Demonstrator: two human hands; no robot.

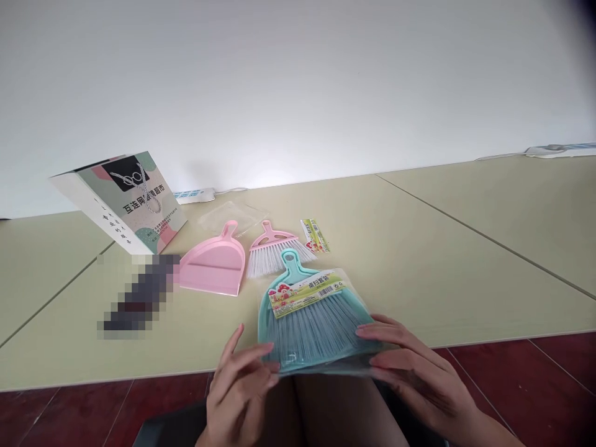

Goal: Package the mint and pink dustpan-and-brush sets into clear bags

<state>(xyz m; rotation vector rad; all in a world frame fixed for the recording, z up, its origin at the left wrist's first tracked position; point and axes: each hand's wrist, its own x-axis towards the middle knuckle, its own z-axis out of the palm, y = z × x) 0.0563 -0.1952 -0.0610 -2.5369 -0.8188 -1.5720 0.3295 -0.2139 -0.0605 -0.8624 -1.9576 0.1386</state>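
Observation:
A teal dustpan point(261, 310) with a grey-bristled brush point(310, 332) lies in a clear plastic bag point(333, 370) at the table's front edge. A printed card label point(302, 295) crosses the brush inside. The bag's lower end sticks out past the edge, over my lap. My left hand point(244, 385) is at the bag's lower left corner, thumb and fingertips closed on it, index finger raised. On the lower right corner, my right hand point(414, 366) has its fingers over the bag and the thumb underneath. Behind the bag are a pink dustpan point(214, 264) and a pink brush point(282, 251) with white bristles.
A loose card label point(315, 236) and a crumpled clear bag point(233, 214) lie behind the pink set. On the left stands a printed paper bag point(135, 205), with a blurred dark object point(139, 298) before it. Power strips point(193, 195) sit along the white wall.

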